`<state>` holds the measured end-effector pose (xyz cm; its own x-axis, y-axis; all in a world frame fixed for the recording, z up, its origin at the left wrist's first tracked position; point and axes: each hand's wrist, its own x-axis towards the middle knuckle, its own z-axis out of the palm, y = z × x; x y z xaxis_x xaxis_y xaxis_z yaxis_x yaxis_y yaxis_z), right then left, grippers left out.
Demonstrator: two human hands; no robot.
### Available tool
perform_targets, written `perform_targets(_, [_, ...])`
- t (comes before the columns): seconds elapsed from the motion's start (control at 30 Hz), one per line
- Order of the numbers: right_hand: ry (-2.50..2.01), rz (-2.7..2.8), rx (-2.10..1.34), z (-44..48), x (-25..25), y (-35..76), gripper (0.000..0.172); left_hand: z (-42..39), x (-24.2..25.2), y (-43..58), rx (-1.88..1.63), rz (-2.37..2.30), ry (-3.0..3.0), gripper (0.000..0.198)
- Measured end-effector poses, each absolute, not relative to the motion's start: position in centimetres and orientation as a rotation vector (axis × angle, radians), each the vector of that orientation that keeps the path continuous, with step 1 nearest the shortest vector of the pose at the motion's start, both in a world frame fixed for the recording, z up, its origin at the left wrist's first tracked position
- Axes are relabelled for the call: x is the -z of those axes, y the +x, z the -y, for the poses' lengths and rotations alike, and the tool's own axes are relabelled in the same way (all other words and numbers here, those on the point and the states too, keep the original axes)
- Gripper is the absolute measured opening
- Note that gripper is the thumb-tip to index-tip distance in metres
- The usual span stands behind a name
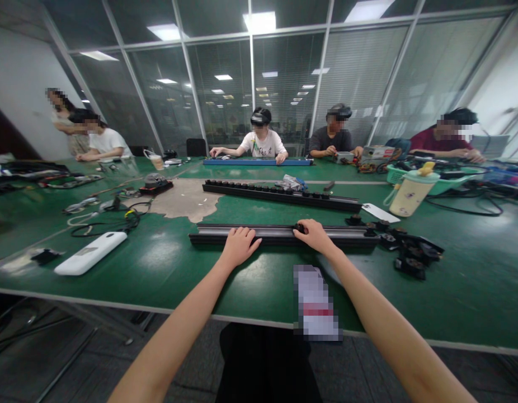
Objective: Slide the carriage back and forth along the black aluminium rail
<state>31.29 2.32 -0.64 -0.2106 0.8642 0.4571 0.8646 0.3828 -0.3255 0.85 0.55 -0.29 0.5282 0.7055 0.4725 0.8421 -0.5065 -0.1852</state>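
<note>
A long black channel-shaped rail (276,237) lies across the green table in front of me. My left hand (240,245) rests on its left half, fingers over the far edge and thumb apart. Farther right, my right hand (314,235) pinches a small black part (300,228) at the rail's trough. Beyond it lies a second black rail (343,202) with a row of black parts along much of its length. Loose black parts (412,254) are piled off the near rail's right end.
A white power bank-like object (91,253) and cables (131,215) lie left. A pixelated item (318,305) is at the near edge. A cup (414,190), white phone (380,212) and green basket (456,182) stand right. Several people sit across the table, one with a blue rail (259,162).
</note>
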Motion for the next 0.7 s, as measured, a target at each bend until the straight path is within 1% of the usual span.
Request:
perform_targets(0.1, [-1.499,2.07,-0.025,-2.19,0.45,32.02,0.033,-0.54,0.28,0.85,0.482,1.268,-2.384,0.041])
perform_targets(0.2, [-1.495,2.049,-0.051,-2.11,0.54,32.33,0.035,-0.54,0.28,0.87,0.486,1.275,-2.382,0.041])
perform_targets(0.7, [-1.588,2.047,-0.037,-1.54,0.06,31.48,0.029,-0.63,0.35,0.87,0.478,1.27,-2.374,0.041])
